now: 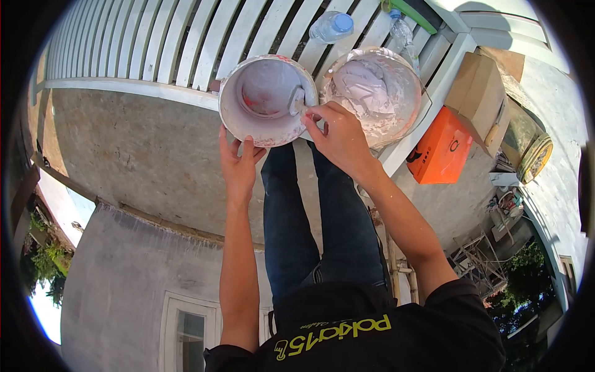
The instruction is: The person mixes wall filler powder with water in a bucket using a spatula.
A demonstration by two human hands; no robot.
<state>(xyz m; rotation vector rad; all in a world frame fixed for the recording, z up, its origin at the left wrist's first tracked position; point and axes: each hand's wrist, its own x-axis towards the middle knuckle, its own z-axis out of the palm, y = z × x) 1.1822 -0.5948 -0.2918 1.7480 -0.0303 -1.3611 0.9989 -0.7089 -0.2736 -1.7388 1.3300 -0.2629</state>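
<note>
A whitish bucket [229, 102] with pink-red stains inside stands on the slatted white bench. My left hand [240, 155] touches its lower left rim, fingers spread. At the bucket's right side, my right hand [331, 127] is pinched round the handle of a small scraper [299, 101], whose blade lies against the inner wall. Just to the right is a second bucket [406, 118], caked with pale pink residue, with a thick pale pink mass [362, 87] in it.
Two clear plastic bottles, one with a blue cap [331, 26] and one further right [401, 34], lie on the bench [204, 43]. An orange box [437, 149] and a cardboard box [477, 90] are at the right. A concrete floor [142, 149] extends below the bench.
</note>
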